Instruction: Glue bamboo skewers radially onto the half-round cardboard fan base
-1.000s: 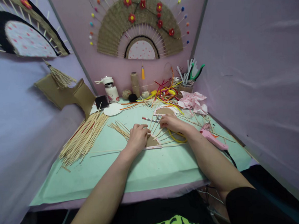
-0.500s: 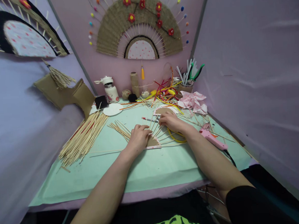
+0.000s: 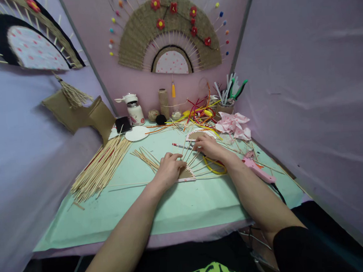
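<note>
A cardboard half-circle with a pink-spotted white edge lies on the table, and thin bamboo sticks fan out from it. My left hand covers its left part, fingers bent and holding it down; the fingertips sit near the stick bases. Farther out, my right hand has its fingers closed at the outer end of one stick; the exact grip is partly hidden. Beside the right fingers lies a pen. Behind that hand is a second cardboard half-circle with a similar spotted edge.
A large pile of bamboo sticks and a smaller bundle lie left. At right are a pink glue gun with its cord and crumpled pink fabric. A bottle, twine roll and green-handled pliers stand behind.
Both hands stay almost in place, with only slight finger shifts at the sticks. The camera view has tilted a little.
</note>
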Available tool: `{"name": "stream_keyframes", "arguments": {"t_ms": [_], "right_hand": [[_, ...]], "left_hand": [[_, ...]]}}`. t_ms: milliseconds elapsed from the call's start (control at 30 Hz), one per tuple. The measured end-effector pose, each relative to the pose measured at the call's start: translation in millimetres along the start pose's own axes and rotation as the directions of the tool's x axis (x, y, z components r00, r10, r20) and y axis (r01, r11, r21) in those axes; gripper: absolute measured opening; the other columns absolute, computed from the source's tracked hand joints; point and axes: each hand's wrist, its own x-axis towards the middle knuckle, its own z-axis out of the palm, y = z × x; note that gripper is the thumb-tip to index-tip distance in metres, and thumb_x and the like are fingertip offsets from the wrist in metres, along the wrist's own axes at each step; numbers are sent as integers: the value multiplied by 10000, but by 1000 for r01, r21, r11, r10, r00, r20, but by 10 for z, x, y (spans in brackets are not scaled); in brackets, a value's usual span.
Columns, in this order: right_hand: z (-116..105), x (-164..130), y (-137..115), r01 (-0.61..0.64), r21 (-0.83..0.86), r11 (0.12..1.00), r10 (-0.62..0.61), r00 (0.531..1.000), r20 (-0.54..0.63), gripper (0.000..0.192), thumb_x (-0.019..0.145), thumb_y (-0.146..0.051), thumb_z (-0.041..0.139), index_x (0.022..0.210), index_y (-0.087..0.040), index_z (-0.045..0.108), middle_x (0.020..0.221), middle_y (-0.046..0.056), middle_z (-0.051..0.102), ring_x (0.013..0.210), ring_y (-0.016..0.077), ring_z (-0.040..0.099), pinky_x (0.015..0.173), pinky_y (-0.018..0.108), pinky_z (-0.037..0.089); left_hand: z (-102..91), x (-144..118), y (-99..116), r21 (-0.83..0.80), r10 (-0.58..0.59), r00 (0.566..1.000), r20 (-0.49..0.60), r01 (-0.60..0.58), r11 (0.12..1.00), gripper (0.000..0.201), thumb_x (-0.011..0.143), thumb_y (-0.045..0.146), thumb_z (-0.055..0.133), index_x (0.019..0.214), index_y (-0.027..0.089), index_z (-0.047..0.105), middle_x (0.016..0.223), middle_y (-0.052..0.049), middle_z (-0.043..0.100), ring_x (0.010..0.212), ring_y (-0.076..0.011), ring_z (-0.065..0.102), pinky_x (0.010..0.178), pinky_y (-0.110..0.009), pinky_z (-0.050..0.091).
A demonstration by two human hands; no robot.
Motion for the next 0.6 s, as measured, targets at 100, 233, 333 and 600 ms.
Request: {"name": "stream_keyframes", "arguments": {"t_ms": [100,233,333,600], "right_hand": [[-123,-76,91,-156,-32,987,154,986,-61,283,925,-197,539,1091,-270,756,1200,107,628,1157,290,452,899,396,324],[-188,-140,195,-335,-63,940,331,941,-68,345,905,-129,490,1066,-247,771,1150,149,619,1148,333,458,897,442,353],[-148,-131,213,-360,-64,931,359,933,-34,380,894,-110,476,1064,-270,776,1149,142,620,1150,330,463,900,444,369],[8,-61,263,-347,-45,937,348,937,11,419,898,-118,445,1064,-306,781,1221,111,609,1185,320,451,921,450,386]], "left_hand": [[10,-2,5,-6,1,1000,-3,-1,1000,277,953,270,521,1001,321,790,1336,-59,640,1108,-277,489,938,-467,447],[16,-5,23,2,13,1000,7,-13,1000,298,961,255,499,984,306,791,1351,-59,631,1090,-275,482,927,-465,443],[6,-8,35,10,16,1000,17,-16,1000,313,964,247,483,972,305,790,1350,-58,629,1084,-272,479,917,-462,441],[-9,-13,38,26,15,999,28,-16,1000,336,980,255,454,996,295,787,1364,-59,623,1107,-283,468,916,-465,437]]}}
